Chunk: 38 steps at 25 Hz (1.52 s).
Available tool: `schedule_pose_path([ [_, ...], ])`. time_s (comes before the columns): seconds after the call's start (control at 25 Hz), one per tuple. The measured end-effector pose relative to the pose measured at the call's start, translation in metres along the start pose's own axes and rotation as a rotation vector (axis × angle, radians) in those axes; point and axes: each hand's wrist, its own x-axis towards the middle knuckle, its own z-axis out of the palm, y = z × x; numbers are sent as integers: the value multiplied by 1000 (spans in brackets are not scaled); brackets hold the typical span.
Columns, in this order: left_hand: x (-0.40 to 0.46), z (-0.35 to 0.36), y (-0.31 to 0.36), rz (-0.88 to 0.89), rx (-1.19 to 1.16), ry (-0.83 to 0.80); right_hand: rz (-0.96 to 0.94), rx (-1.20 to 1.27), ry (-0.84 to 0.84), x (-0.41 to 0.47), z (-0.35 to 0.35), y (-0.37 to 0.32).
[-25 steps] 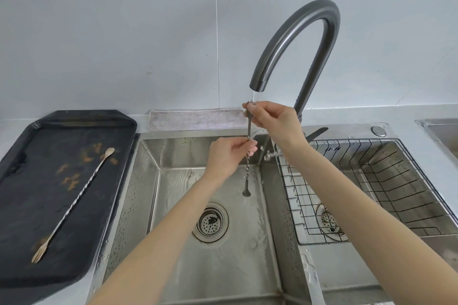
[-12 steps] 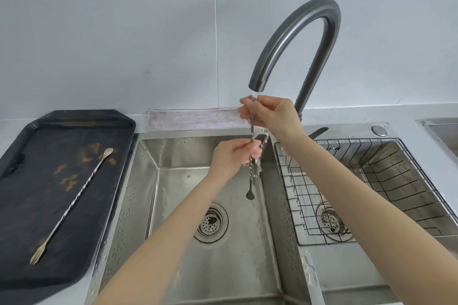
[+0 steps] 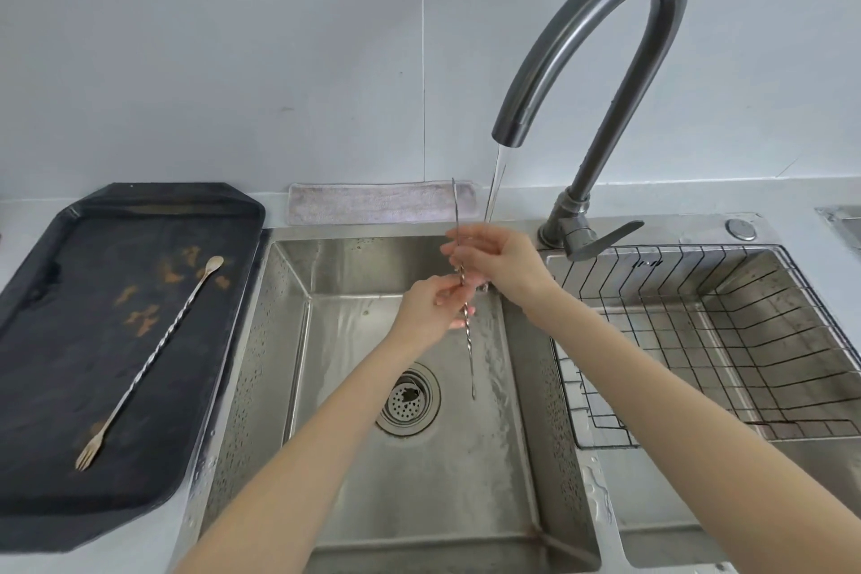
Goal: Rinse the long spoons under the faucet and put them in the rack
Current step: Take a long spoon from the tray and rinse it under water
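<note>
A long twisted metal spoon [image 3: 468, 343] hangs almost upright over the left sink basin [image 3: 419, 480]. My right hand [image 3: 498, 263] grips its upper part and my left hand [image 3: 431, 310] pinches the stem just below. Its top end pokes up above my right hand, its lower tip points at the basin floor. Water runs from the dark curved faucet [image 3: 601, 28] onto my right hand, just right of the spoon. A second long spoon [image 3: 153, 354], with a fork end, lies diagonally on the black tray [image 3: 42, 457] at left. The wire rack [image 3: 727, 340] sits in the right basin.
A grey cloth [image 3: 382, 203] lies along the back edge behind the sink. The drain strainer [image 3: 407, 399] is in the left basin. The faucet lever [image 3: 601, 238] points right over the rack. Brown stains mark the tray. A white tiled wall stands behind.
The view has come closer. The spoon has slid lower through my hands, its top now sticking out above my right hand, and my hands sit lower below the spout.
</note>
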Motion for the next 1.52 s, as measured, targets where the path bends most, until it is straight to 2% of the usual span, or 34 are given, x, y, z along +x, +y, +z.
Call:
schedule_pose_path([
  [0.36, -9, -1, -35, -288, -186, 75, 167, -125, 60, 5, 26, 63],
  [0.48, -7, -6, -54, -362, -186, 66, 223, -139, 52, 8, 37, 79],
  [0.92, 20, 1, -126, -577, -103, 196, 522, -294, 10, 24, 73, 139],
  [1.36, 29, 4, -175, -579, 162, 205, 658, -381, -46, 35, 91, 181],
  [1.52, 26, -1, -181, -571, 266, 114, 673, -406, -74, 32, 96, 188],
])
